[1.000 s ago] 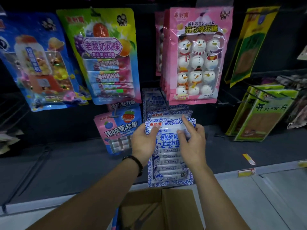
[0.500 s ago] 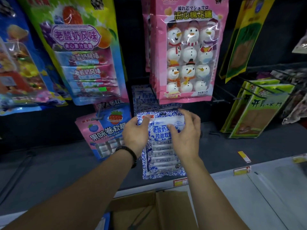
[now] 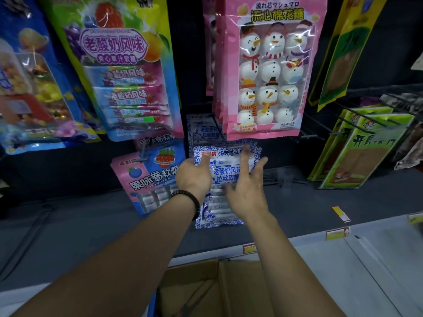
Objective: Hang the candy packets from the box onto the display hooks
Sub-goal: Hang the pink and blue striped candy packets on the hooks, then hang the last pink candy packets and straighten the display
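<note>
Blue-and-white candy packet [image 3: 223, 161] is being held upright just below the pink snowman packet [image 3: 267, 72], its top slot meeting a hook [image 3: 230, 152]. Left hand [image 3: 194, 177] is pinching its upper left corner, thumb on the front. Right hand [image 3: 248, 191], blurred, is spreading straight fingers [image 3: 244, 163] across its right side, clasping nothing. 1 cardboard box [image 3: 206, 287] is sitting well below the snowman packet.

Blue-white candy packet [image 3: 225, 177] upright on hook [image 3: 230, 150]

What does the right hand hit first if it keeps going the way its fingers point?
The right hand points up and inward. First comes the blue-and-white packet, which its fingertips seem to touch, then the lower edge of the pink snowman packet. Depth is unclear.
</note>
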Available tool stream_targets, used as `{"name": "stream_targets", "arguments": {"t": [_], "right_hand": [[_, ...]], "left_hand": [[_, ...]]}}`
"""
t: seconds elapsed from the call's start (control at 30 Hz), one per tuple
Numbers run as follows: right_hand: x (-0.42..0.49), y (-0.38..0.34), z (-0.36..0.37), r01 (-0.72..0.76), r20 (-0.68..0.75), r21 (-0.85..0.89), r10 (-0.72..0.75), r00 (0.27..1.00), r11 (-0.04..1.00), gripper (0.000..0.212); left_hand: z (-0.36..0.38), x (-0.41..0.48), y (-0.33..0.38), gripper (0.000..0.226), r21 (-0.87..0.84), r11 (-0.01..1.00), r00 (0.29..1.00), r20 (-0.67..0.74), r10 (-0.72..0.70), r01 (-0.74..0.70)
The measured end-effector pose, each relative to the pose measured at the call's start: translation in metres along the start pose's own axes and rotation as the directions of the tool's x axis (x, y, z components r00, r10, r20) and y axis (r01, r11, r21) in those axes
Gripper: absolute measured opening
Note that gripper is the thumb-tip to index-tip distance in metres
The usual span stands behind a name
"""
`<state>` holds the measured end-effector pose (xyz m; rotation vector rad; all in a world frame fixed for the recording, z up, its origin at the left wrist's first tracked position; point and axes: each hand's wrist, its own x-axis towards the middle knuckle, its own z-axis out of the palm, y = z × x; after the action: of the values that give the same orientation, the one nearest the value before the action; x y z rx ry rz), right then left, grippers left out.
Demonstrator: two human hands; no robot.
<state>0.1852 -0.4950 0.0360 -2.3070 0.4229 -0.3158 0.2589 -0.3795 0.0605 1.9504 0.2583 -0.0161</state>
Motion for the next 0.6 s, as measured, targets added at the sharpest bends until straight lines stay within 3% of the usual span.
{"name": "stream_targets", "arguments": {"t": [0.07,0.17,0.3,0.37,0.43,0.5,0.6], "right_hand": [[-0.004,-0.001,0.002,-0.019,0.012,-0.027,0.02,1.0,0.999,0.118],[-0.016,-0.003,0.009,-0.068,0.046,-0.08,0.072,0.996,0.994,0.113],[-0.048,-0.005,0.027,-0.148,0.08,-0.145,0.161,0.984,0.978,0.096],[-0.062,-0.001,0.04,-0.21,0.162,-0.147,0.233,0.959,0.967,0.08],[-0.075,0.006,0.056,-0.193,0.363,-0.21,0.259,0.895,0.958,0.056],[-0.094,0.008,0.072,-0.084,0.59,-0.277,0.239,0.771,0.957,0.04],[-0.128,-0.002,0.1,0.021,0.746,-0.295,0.216,0.63,0.955,0.029]], "left_hand": [[-0.008,-0.001,-0.005,0.063,-0.011,1.0,1.0,-0.001,-0.002,0.002],[-0.027,-0.005,-0.024,0.059,-0.024,0.999,1.0,0.019,-0.022,0.022],[-0.07,-0.017,-0.067,0.03,0.001,0.999,0.992,0.115,-0.042,0.042],[-0.1,-0.027,-0.094,0.02,0.032,0.998,0.982,0.181,-0.051,0.046],[-0.133,-0.044,-0.124,0.015,0.062,0.997,0.973,0.226,-0.051,0.038],[-0.165,-0.065,-0.159,0.012,0.169,0.985,0.965,0.245,-0.088,0.047],[-0.212,-0.103,-0.218,0.013,0.2,0.958,0.931,0.26,-0.256,0.208]]}}
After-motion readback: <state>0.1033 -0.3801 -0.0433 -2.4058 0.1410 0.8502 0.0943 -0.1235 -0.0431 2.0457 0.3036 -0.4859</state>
